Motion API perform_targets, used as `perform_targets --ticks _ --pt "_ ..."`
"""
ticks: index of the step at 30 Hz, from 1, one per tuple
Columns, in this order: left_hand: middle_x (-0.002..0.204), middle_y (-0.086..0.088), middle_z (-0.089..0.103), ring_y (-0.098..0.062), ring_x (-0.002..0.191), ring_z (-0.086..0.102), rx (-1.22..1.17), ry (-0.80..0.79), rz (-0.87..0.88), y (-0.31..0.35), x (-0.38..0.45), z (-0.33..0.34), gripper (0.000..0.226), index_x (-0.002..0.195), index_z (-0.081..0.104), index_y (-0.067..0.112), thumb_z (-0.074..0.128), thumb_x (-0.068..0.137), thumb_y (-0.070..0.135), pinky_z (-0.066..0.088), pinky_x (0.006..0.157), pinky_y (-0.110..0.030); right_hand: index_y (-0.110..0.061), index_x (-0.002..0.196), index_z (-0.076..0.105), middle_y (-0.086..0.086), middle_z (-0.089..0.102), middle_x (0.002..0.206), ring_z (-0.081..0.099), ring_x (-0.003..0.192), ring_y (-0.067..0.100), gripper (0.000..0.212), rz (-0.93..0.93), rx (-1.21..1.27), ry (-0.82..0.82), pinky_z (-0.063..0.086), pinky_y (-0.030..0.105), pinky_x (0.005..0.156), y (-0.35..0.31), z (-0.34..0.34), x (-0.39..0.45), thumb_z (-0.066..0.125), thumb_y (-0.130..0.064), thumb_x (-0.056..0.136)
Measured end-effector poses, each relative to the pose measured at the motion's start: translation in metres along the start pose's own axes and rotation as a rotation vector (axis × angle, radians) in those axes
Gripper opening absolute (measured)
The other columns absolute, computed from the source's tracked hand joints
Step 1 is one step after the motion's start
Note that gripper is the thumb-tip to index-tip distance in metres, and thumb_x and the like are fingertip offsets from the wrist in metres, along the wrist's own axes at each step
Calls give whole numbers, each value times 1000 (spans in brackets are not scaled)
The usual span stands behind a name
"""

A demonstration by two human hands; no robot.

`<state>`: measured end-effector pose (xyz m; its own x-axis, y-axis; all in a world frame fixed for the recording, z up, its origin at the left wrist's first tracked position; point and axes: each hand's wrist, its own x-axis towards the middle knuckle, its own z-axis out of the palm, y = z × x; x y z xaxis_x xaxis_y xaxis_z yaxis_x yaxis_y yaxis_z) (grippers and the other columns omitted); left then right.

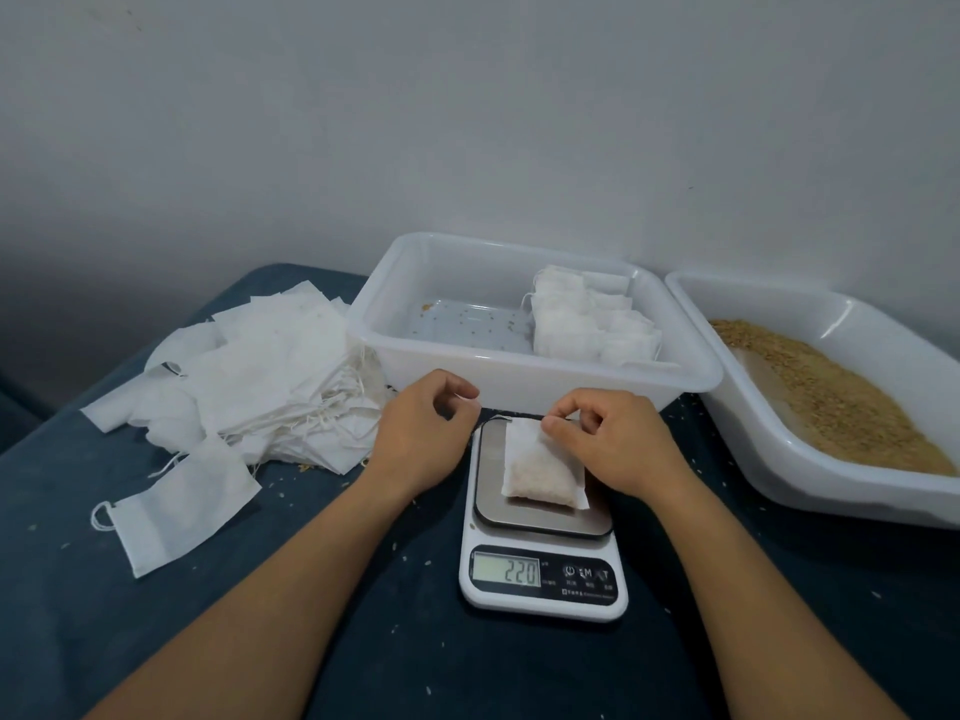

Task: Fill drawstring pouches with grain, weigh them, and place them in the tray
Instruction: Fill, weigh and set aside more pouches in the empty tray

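Note:
A filled white pouch [540, 467] lies on the steel platform of a kitchen scale [543, 563], whose display reads 220. My right hand [602, 439] pinches the pouch's top edge at its far right corner. My left hand [426, 423] is just left of the scale with thumb and fingers curled together. A thin drawstring [500, 418] runs from the pouch's top corner toward those fingertips. The white tray [519, 379] behind the scale holds several filled pouches [587, 319] on its right side. A second white tub [779, 459] at the right holds brown grain [826, 402].
A loose heap of empty white pouches [260, 371] lies on the dark blue table [363, 589] at the left, with one separate empty pouch [176, 506] nearer me. Stray grains dot the tabletop. A pale wall stands close behind the tray and tub.

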<state>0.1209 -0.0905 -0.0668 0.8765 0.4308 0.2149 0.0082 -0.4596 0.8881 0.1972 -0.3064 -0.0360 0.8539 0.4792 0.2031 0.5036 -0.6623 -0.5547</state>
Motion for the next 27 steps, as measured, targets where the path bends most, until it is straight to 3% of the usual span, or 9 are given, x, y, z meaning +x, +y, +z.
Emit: perform_targets --ticks 4,6,9,12,15,18,20,23,27 --pt "88 12 70 4 78 63 -118 -12 65 13 -6 -2 6 98 68 33 72 93 31 47 69 -8 -38 83 75 -16 47 57 44 57 8 8 -163 41 114 41 34 59 -12 -10 -12 76 -36 91" --pt "100 17 71 4 95 66 -250 -101 122 24 -12 -5 20 107 67 33 75 90 40 49 79 -10 -32 84 77 -12 40 56 43 57 10 8 -275 101 227 42 34 60 -20 -19 -20 79 -28 90" --pt "127 15 65 -1 121 61 -394 -351 175 37 -19 -8 57 130 56 37 76 78 53 52 99 -22 -26 86 78 -8 40 58 43 57 8 7 -387 167 339 39 19 59 -32 -32 -29 78 -22 91" --pt "129 12 66 -11 120 66 -435 -539 165 45 -25 -4 73 141 48 40 85 77 43 55 100 -32 -24 89 77 -11 41 61 43 57 7 5 -450 185 392 36 11 60 -42 -39 -33 75 -22 92" --pt "117 4 73 -13 110 71 -402 -536 175 50 -27 5 48 127 62 31 83 83 25 58 96 -35 -19 91 79 -13 40 60 43 57 9 4 -494 177 440 37 12 60 -46 -40 -32 75 -21 92" --pt "98 1 78 -15 89 76 -312 -482 160 53 -28 10 13 103 71 32 76 91 31 64 80 -41 -15 92 81 -11 41 60 43 56 11 7 -522 145 481 38 17 56 -47 -41 -31 75 -19 91" --pt "95 2 78 -17 82 77 -321 -444 140 52 -29 11 11 102 73 31 74 93 37 65 73 -41 -15 92 81 -11 41 59 42 55 11 8 -545 129 475 38 18 54 -47 -42 -32 75 -21 91" --pt "86 7 77 -12 71 75 -288 -337 149 52 -30 11 18 97 72 33 72 92 50 59 62 -23 -25 93 77 -7 41 57 43 54 9 8 -465 102 357 36 14 55 -46 -46 -34 74 -32 92" --pt "75 16 71 0 64 64 -191 -253 231 49 -30 11 7 92 69 44 72 89 50 46 58 -12 -37 86 71 -8 39 56 43 55 13 9 -372 46 230 46 36 56 -46 -48 -32 77 -33 90"
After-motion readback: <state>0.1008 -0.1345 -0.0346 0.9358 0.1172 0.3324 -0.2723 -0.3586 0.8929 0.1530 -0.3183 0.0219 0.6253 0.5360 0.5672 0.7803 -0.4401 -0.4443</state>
